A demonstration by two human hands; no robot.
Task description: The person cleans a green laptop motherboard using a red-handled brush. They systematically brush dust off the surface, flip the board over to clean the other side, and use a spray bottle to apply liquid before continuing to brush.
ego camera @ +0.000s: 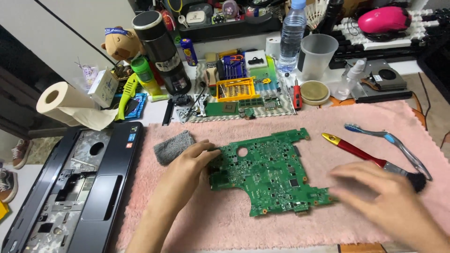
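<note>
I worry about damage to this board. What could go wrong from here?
1. The left hand touches the bare green board, so static or finger grease may harm it.
2. The pink towel is fluffy; fibres may snag on board parts.
3. The blurred right hand may knock the red brush.

This looks like a home corner used for electronics repair. A pink towel (290,225) covers the bench, and on it lies a green circuit board (267,173). Beside it is an opened laptop case (70,187). Behind are a screwdriver set (233,65), a plush toy (123,43), a paper roll (61,100) and a water bottle (291,35).
</note>
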